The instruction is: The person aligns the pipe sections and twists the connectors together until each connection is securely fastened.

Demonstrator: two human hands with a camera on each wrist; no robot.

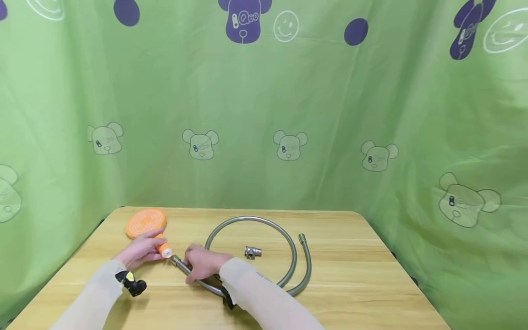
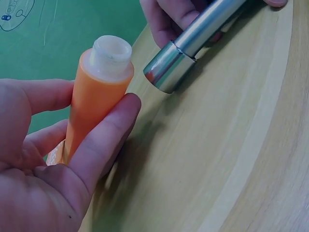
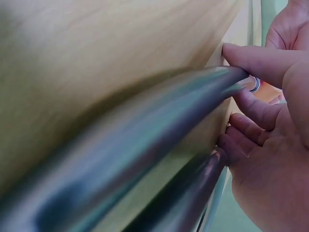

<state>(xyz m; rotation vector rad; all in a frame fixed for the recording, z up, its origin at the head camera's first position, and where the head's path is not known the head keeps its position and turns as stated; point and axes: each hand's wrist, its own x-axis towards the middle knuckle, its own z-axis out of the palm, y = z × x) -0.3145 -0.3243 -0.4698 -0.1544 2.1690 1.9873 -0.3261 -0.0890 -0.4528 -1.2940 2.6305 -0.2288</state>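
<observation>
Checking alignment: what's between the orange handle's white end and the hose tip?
Nothing: the left wrist view shows open space between the white end and hose tip.

Near the far left corner of the table [image 1: 350, 266], the left hand [image 1: 139, 250] hides part of the orange shower head [image 1: 146, 223]; toward the near edge, itself cut off, the right sleeve [image 1: 256, 289] covers part of the hose [image 1: 294, 254], blurred in the right wrist view

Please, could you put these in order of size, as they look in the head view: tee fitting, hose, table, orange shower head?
Largest to smallest:
1. Table
2. Hose, thin but widely looped
3. Orange shower head, partly covered
4. Tee fitting, clearly smallest
</observation>
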